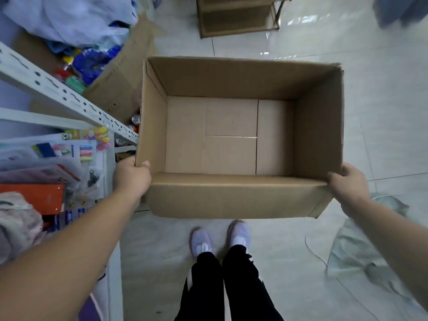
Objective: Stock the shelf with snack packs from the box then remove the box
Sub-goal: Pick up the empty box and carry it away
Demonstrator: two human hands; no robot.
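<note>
A large brown cardboard box (231,195) hangs above the tiled floor in front of me, its top open and its inside bare, with no snack packs in it. My left hand (132,177) grips its near left corner, thumb hooked over the rim. My right hand (348,185) grips the near right corner the same way. The white metal shelf (58,91) runs along my left, its lower levels packed with small coloured goods.
Another cardboard box (120,79) with bright packets and a plastic bag stands at the back left. A low wooden stand (238,17) sits on the floor ahead. Crumpled plastic sheeting (361,246) lies on the floor at my right. My feet (220,239) stand just behind the box.
</note>
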